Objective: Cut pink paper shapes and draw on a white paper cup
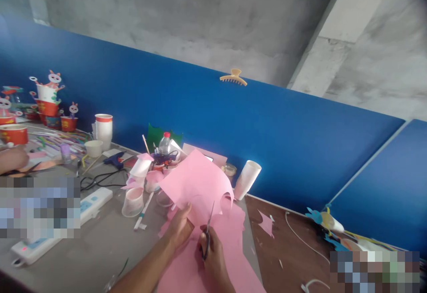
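My left hand (182, 227) pinches the lower edge of a pink sheet of paper (196, 179), which stands raised and curls at its right side. In my right hand (212, 246) is a pair of scissors (208, 235) with dark handles, its blades pointing up against the pink sheet. Whether the blades are apart is hard to see. Beneath both hands lies more pink paper (230, 257) with an uneven edge, spread over the table's front.
Left of the paper stand a clear cup (132, 202), a paper cup figure (140, 168) and a white power strip (63, 222). A glue gun (115, 160) lies farther back. A white paper tube (247, 179) leans by the blue partition (187, 102). Another person's hand (13, 158) shows far left.
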`<state>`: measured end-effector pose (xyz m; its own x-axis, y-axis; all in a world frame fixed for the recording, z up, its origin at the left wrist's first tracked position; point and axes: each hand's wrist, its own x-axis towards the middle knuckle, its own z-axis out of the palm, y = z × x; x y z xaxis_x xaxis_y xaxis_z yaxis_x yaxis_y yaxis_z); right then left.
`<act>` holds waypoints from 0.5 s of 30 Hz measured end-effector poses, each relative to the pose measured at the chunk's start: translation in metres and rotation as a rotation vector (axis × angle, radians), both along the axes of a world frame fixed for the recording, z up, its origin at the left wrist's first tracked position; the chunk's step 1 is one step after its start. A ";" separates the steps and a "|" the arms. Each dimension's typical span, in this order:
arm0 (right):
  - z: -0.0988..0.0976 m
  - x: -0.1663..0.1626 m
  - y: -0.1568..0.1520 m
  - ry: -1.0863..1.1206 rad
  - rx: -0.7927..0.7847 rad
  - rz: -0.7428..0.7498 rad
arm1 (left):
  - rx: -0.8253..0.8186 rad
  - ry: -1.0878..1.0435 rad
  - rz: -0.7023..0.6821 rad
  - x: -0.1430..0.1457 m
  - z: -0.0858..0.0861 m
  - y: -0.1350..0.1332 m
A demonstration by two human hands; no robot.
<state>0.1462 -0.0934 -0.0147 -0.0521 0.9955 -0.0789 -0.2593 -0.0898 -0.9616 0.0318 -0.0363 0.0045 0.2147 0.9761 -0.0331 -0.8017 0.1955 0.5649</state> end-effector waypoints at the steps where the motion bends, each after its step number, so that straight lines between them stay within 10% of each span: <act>1: 0.001 0.000 0.000 -0.009 0.008 -0.007 | 0.002 0.009 0.001 0.000 0.000 0.000; 15: -0.003 0.001 0.004 -0.059 -0.013 0.003 | -0.052 0.056 0.012 -0.001 0.004 -0.002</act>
<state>0.1476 -0.0898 -0.0181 -0.0499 0.9942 -0.0951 -0.2022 -0.1032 -0.9739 0.0306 -0.0384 0.0087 0.1992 0.9753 -0.0955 -0.7716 0.2162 0.5982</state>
